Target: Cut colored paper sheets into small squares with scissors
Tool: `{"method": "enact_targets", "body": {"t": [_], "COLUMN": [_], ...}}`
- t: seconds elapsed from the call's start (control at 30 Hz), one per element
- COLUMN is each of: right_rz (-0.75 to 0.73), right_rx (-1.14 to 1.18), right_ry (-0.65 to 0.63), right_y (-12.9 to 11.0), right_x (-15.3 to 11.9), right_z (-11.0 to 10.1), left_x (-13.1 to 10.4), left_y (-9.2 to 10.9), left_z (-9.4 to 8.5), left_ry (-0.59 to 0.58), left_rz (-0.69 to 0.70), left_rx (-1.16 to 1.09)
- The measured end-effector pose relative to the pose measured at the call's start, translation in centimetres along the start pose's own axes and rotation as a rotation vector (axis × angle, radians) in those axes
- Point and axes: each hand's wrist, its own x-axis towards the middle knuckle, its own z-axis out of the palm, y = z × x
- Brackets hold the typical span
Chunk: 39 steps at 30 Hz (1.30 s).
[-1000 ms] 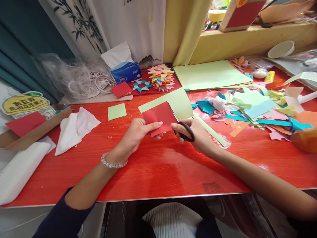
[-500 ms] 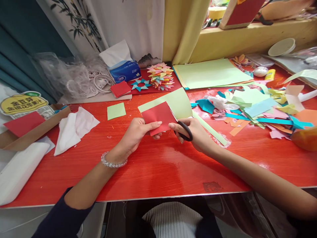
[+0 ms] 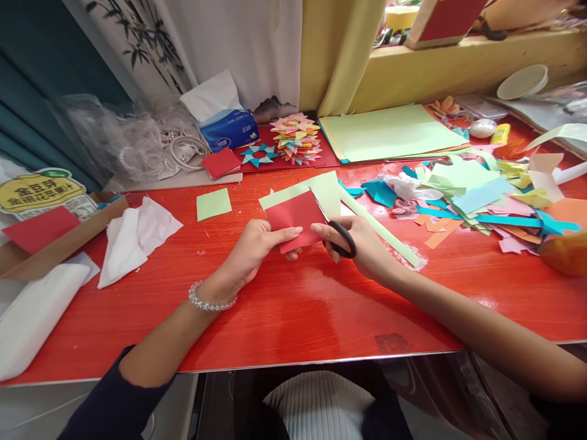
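Note:
A red paper square (image 3: 296, 217) lies over a light green sheet (image 3: 329, 188), and my left hand (image 3: 261, 244) pinches both, thumb on top. My right hand (image 3: 358, 244) is closed on black-handled scissors (image 3: 343, 239), whose blades run along the right edge of the red square, into the green sheet. A green strip (image 3: 385, 235) extends to the right, past my right hand. To the left, a small folded green square (image 3: 214, 205) rests on the red table (image 3: 275, 318).
Behind stand a blue tissue pack (image 3: 229, 129), red squares (image 3: 221, 162) and a stacked paper star piece (image 3: 297, 140). Colourful scraps (image 3: 472, 189) and large green sheets (image 3: 394, 131) are at the right. Crumpled tissue (image 3: 137, 238) and a cardboard box (image 3: 68, 235) are at the left.
The green sheet's raised right part has dropped and looks narrower beside the scissors. The red square and both hands have shifted slightly, and the view has moved a little.

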Motion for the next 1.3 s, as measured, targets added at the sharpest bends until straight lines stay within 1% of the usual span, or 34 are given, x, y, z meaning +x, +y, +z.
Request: {"method": "enact_targets", "body": {"t": [0.17, 0.27, 0.37, 0.47, 0.57, 0.67, 0.73, 0.83, 0.9, 0.97, 1.0, 1.03, 1.1, 1.2, 1.23, 1.3], "right_rz": [-0.009, -0.016, -0.009, -0.006, -0.05, -0.093, -0.106, -0.075, -0.052, -0.055, -0.071, -0.098, -0.165, -0.253, -0.268, -0.282], "right_rx": [0.027, 0.0, -0.005, -0.006, 0.035, 0.11, 0.13, 0.108, 0.086, 0.089, 0.104, 0.129, 0.203, 0.307, 0.324, 0.331], "right_ry": [0.006, 0.005, 0.031, 0.056, 0.053, 0.02, -0.02, -0.148, -0.223, -0.233, -0.209, -0.165, -0.026, 0.177, 0.216, 0.257], "right_y": [0.5, 0.4, 0.2, 0.1, 0.4, 0.6, 0.5, 0.1, -0.1, -0.1, 0.0, 0.1, 0.4, 0.8, 0.8, 0.9], "right_x": [0.1, 0.1, 0.1, 0.1, 0.6, 1.2, 1.5, 1.5, 1.4, 1.3, 1.3, 1.3, 1.3, 1.1, 0.9, 0.5], "right_z": [-0.1, -0.1, -0.1, -0.1, -0.5, -1.0, -1.4, -1.7, -1.7, -1.6, -1.6, -1.5, -1.3, -0.8, -0.6, 0.0], "left_x": [-0.1, -0.1, -0.1, 0.0, 0.3, 0.6, 0.6, 0.4, 0.3, 0.2, 0.2, 0.2, 0.3, 0.1, -0.1, -0.6], "left_y": [-0.1, -0.2, -0.4, -0.4, -0.2, 0.0, 0.1, 0.3, 0.6, 0.9, 1.0, 1.0, 1.0, 0.7, 0.5, 0.1], "left_z": [0.0, 0.0, 0.0, -0.1, -0.7, -1.7, -2.2, -2.6, -2.7, -2.7, -2.7, -2.6, -2.3, -1.0, -0.3, 1.1], "left_ry": [-0.067, -0.068, -0.073, -0.122, -0.181, -0.244, -0.31, -0.404, -0.437, -0.423, -0.393, -0.353, -0.247, -0.082, -0.054, -0.067], "left_rz": [-0.007, -0.008, -0.031, -0.068, -0.122, -0.182, -0.214, -0.238, -0.261, -0.271, -0.261, -0.233, -0.136, 0.001, 0.013, -0.004], "left_rx": [0.011, 0.016, -0.014, -0.065, -0.037, 0.034, 0.083, 0.175, 0.236, 0.261, 0.243, 0.201, 0.052, -0.209, -0.273, -0.354]}}
